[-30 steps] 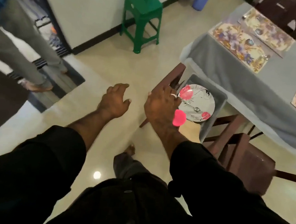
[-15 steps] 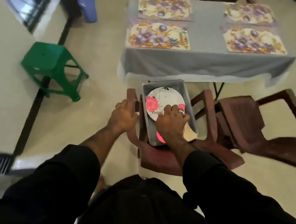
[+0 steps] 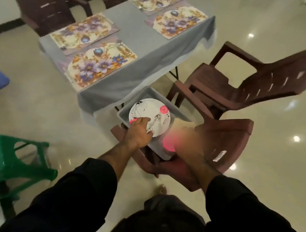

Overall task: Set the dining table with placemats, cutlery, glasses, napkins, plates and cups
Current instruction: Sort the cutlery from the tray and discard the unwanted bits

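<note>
Left hand (image 3: 139,131), fingers curled, rests on the near-left edge of the white floral plate (image 3: 149,116); whether it pinches the rim I cannot tell. Just beyond my fingertips, spoons (image 3: 156,119) lie on the plate's face. The plate sits in a grey tub (image 3: 148,94), and the tub stands on the seat of a brown plastic chair (image 3: 226,141) directly under my hands. To the right of the left hand, my right hand (image 3: 189,138) is a motion-blurred smear over the tub's near end, beside a pink shape (image 3: 169,143) I cannot identify; its grip cannot be read. Beyond both hands stands the dining table (image 3: 135,37) under a grey cloth, carrying four floral placemats; the nearest placemat (image 3: 99,65) lies ahead and to the left of my left hand. A second brown chair (image 3: 245,83) stands ahead to the right, and a green stool (image 3: 4,159) stands to my left, near my black sleeve (image 3: 77,192).
</note>
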Demonstrator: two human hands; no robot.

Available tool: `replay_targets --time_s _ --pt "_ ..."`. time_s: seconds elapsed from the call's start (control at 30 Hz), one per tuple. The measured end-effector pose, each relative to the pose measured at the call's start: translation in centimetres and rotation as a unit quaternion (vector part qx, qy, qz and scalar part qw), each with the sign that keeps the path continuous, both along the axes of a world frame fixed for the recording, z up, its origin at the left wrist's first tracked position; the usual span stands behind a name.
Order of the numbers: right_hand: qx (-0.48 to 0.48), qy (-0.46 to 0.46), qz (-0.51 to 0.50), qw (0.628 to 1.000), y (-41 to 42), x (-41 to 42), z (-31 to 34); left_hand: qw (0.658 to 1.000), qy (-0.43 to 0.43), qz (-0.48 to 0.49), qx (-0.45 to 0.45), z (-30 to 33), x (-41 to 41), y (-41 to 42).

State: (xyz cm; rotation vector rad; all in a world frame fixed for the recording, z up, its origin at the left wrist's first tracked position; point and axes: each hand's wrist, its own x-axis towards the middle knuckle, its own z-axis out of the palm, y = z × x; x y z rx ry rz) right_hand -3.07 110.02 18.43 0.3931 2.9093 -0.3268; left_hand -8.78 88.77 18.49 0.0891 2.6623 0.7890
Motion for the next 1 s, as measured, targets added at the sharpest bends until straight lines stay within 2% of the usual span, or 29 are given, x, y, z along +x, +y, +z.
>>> replay_targets --time_s 0.1,0.27,0.43,0.57,0.7,0.8,0.9,1.0 --pt "-0.053 -0.023 -0.020 0.998 0.1 -1.2 -1.5 0.999 -0.019 -0.035 -0.003 -1.6 -2.1 0.6" --pt "-0.108 -0.065 -0.039 0.991 -2.5 -4.4 -3.1 0.991 -0.118 -0.055 0.009 -3.1 -4.2 -1.7" --pt "-0.098 -0.103 -0.026 0.989 -4.8 -8.0 -4.1 0.983 -0.177 -0.031 -0.023 -4.4 -8.5 -6.1" --pt "-0.091 -0.124 -0.055 0.987 -5.2 -10.7 -6.7 0.978 -0.209 -0.008 -0.001 -10.1 -14.2 -6.7" --pt "-0.079 -0.160 -0.088 0.980 -6.3 -13.1 -11.8 0.976 -0.207 -0.071 0.006 -13.4 -18.3 -3.7" --pt "-0.099 -0.183 -0.106 0.972 -8.0 -14.8 -17.0 0.964 -0.233 -0.125 -0.042 -18.6 -21.1 -2.4" --pt "-0.021 -0.208 -0.046 0.977 -9.0 -17.3 -20.6 0.953 -0.258 -0.143 -0.071 -24.5 -23.2 -1.2" --pt "0.040 -0.224 -0.019 0.974 -8.9 -20.0 -23.3 0.948 -0.241 -0.174 -0.111 -28.9 -24.6 0.2"
